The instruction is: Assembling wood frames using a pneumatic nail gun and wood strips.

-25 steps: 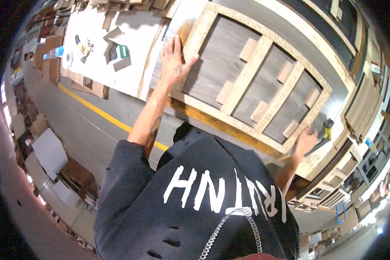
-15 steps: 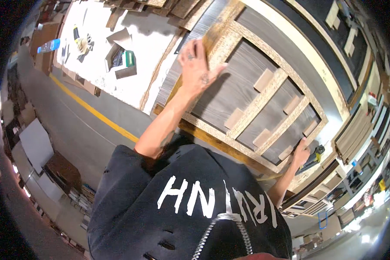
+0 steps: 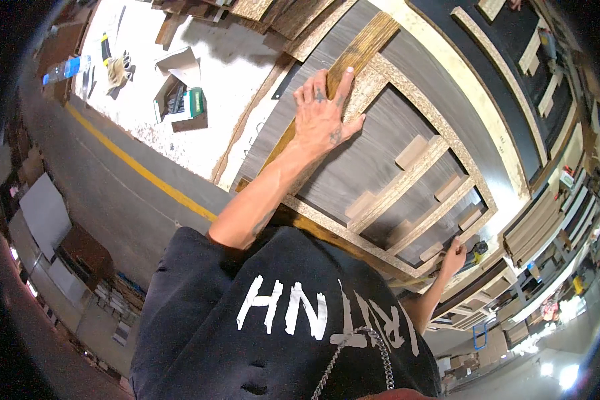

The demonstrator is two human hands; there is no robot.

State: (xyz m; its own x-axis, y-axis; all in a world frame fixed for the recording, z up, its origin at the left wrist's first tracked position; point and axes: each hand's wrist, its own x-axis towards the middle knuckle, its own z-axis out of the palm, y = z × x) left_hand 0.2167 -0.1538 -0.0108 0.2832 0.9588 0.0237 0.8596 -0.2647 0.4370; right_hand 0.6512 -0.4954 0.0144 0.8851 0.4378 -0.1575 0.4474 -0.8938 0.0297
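A particleboard frame (image 3: 440,100) with cross rails lies on a grey wood-grain panel (image 3: 360,150). Small light wood blocks (image 3: 412,152) sit against its rails. At the frame's left end runs a brown stained wood strip (image 3: 370,40). My left hand (image 3: 321,117) lies over that strip with fingers spread and the thumb out over the frame. Down at the frame's near right corner is my right hand (image 3: 454,259), its fingers curled together beside the rail. What they hold, if anything, is hidden. A black and yellow tool (image 3: 477,250) lies just beyond it.
On the white board (image 3: 227,73) to the left are an open box (image 3: 180,90) of dark pieces, a glove (image 3: 119,70) and a water bottle (image 3: 65,69). Stacked boards (image 3: 300,27) stand at the far edge. Another dark panel with wood strips (image 3: 507,73) lies beyond.
My left hand has moved slightly right and its fingers have spread over the strip. My right hand has shifted down and left, its index finger no longer stretched along the rail.
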